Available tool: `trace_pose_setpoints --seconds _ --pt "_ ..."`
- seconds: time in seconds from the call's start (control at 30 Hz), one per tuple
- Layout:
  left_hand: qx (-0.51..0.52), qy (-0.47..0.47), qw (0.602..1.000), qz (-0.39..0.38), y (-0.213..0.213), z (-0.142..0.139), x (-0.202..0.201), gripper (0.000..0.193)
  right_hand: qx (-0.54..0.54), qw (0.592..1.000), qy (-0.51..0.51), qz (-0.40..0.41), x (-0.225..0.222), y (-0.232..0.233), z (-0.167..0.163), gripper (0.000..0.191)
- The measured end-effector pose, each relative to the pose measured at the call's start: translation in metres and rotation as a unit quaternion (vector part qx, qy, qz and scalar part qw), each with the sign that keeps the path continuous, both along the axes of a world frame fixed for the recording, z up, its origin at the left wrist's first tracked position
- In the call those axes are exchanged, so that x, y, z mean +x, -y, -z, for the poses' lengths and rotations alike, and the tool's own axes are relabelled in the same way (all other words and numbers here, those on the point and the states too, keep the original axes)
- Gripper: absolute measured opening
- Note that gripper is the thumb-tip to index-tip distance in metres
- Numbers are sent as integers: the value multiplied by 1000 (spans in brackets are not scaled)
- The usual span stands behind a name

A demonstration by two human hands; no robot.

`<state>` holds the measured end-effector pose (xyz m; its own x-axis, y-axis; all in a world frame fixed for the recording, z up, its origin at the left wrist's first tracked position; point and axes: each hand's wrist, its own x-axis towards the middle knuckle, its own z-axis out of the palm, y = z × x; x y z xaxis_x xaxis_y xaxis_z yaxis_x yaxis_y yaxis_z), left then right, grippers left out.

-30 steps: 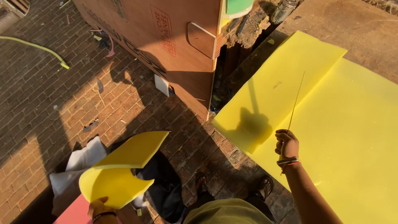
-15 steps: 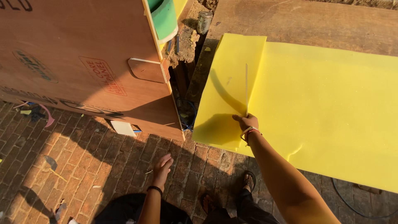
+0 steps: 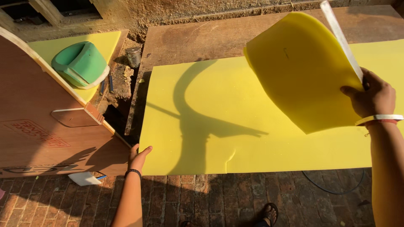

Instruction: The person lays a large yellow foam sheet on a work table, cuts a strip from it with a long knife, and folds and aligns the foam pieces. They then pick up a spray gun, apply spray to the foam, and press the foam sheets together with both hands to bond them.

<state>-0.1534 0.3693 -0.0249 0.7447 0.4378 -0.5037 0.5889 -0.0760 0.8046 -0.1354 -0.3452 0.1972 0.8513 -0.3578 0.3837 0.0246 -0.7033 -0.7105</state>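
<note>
Cut yellow foam piece (image 3: 305, 71) is being held up in the air above the big yellow foam sheet (image 3: 235, 126), curling over at its top and throwing a long curved shadow across that sheet. Right hand (image 3: 372, 96) is gripping the piece at its right edge, fingers clenched around it together with a long flat metal ruler (image 3: 341, 40) that is sticking up and away past the piece's top edge. A white bangle and red thread are sitting on that wrist.

Left hand (image 3: 138, 156) is reaching toward the near left corner of the big foam sheet, fingers loosely spread and holding nothing, tips just beside the sheet's edge; cannot tell if they are touching it. A dark band is circling that wrist.

The big foam sheet is lying flat on a wooden board (image 3: 235, 35), which is showing bare beyond the sheet's far edge. Left of the sheet a plywood panel (image 3: 46, 130) is standing. Beyond the panel, a green foam roll (image 3: 80, 64) is resting on another yellow foam slab (image 3: 107, 42). A small metal tin (image 3: 134, 56) is standing just off the sheet's far left corner. Brick paving (image 3: 235, 197) is running below the sheet's near edge, with a sandalled foot (image 3: 269, 212) on it.
</note>
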Motion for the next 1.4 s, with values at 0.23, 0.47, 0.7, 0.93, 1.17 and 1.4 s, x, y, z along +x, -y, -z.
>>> trace_pose_setpoints --seconds 0.23,0.47,0.7,0.93,1.17,1.4 --pt "90 -17 983 -162 63 -75 0 56 222 963 -128 85 -20 267 73 36" --pt "56 195 965 165 250 -201 59 45 -41 902 -314 294 0 331 172 28" --pt "277 84 803 521 482 -138 77 63 385 910 -40 148 -24 324 145 18" --pt "-15 6 801 598 529 -60 72 56 537 839 17 85 -63 275 145 23" --pt "-41 -59 777 626 496 -22 74 51 478 845 -124 207 -60 238 196 25" --pt "59 48 903 423 506 5 52 53 312 946 28 86 -29 290 159 39"
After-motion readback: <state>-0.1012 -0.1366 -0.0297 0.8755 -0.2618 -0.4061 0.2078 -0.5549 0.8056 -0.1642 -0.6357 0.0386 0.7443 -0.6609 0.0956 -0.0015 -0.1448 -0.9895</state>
